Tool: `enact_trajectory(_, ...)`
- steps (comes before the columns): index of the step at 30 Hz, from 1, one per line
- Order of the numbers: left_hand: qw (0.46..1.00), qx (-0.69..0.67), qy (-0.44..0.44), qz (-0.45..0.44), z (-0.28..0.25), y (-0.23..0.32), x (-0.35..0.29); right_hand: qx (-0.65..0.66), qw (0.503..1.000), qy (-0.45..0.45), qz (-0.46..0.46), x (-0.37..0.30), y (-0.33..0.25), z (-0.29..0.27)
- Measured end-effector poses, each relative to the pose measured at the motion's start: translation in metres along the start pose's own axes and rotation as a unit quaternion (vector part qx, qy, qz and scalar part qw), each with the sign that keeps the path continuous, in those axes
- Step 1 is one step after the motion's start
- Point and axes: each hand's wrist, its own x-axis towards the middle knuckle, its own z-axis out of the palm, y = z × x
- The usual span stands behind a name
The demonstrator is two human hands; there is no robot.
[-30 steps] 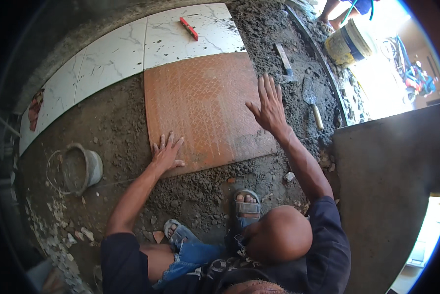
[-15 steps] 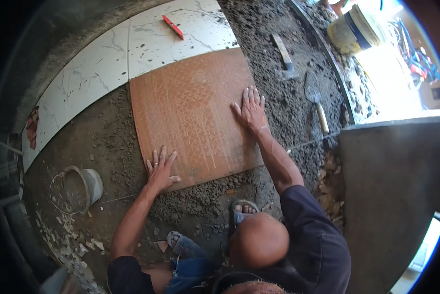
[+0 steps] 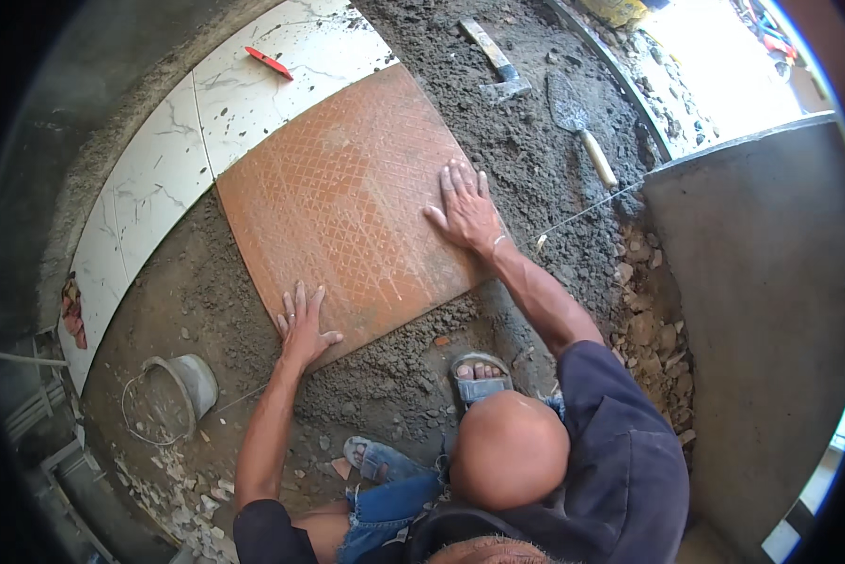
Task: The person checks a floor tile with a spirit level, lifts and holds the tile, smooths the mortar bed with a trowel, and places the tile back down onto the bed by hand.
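Observation:
A large square terracotta-coloured tile (image 3: 338, 207), its grid-ridged face up, lies on rough grey mortar, its far edge meeting the white marbled tiles (image 3: 262, 70). Flat near its lower left edge rests my left hand (image 3: 302, 331), fingers spread. Higher up, my right hand (image 3: 469, 214) presses on the right side, fingers also stretched out. Neither hand grips anything. What lies under the tile is hidden.
Right of the tile, a hammer (image 3: 497, 61) and a trowel (image 3: 582, 132) lie on the mortar (image 3: 441, 70). A red tool (image 3: 269, 63) sits on the white tiles. A bucket (image 3: 192, 390) lies tipped at left. A taut string (image 3: 592, 211) runs toward a grey slab (image 3: 751, 310).
The whole view has shifted and turned, so the tile and tools appear further left or higher. Both hands remain on the tile in about the same places.

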Motion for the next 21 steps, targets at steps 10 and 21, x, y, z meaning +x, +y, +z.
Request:
enact_trajectory(10, 0.999, 0.012, 0.018, 0.027, 0.009, -0.004, -0.002, 0.021, 0.999, 0.022, 0.011, -0.049, 0.002, 0.020)
enact_trajectory(21, 0.980, -0.155, 0.128, 0.009, 0.069, -0.094, -0.080, 0.150, 0.976, 0.060, 0.143, -0.219, 0.055, -0.029)
